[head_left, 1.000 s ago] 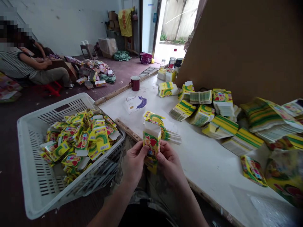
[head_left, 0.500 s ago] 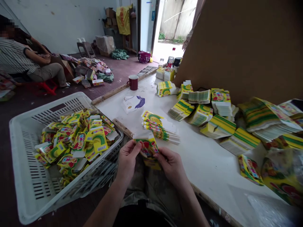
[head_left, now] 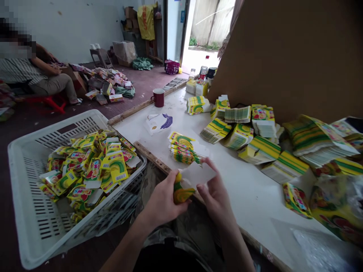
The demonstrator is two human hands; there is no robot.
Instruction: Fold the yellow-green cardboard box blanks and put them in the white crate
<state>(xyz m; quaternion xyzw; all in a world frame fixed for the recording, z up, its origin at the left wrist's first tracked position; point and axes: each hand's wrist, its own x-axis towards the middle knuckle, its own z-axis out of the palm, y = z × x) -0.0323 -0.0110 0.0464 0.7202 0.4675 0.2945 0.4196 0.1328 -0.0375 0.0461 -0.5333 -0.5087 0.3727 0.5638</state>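
Between my hands, over my lap at the table's edge, is a small yellow-and-green printed carton (head_left: 183,194) with white flaps raised. My left hand (head_left: 163,198) is closed around its left side. At the white flap side, my right hand (head_left: 217,192) has its thumb and fingers around the card. Just beyond lies a fanned stack of flat cartons (head_left: 181,145) on the white table (head_left: 244,196). Left of me a white plastic crate (head_left: 27,196) holds a heap of folded cartons (head_left: 93,166).
Several bundles of flat cartons (head_left: 261,149) line the table's right side beside a brown board (head_left: 297,56). A dark red mug (head_left: 158,99) and a white packet with a purple print (head_left: 159,122) stand farther back. A person (head_left: 48,79) sits at far left near piled boxes (head_left: 109,85).
The carton has turned from its printed front to show white inner flaps. My left hand has moved right and wrapped around it; my right hand has risen to the flaps.
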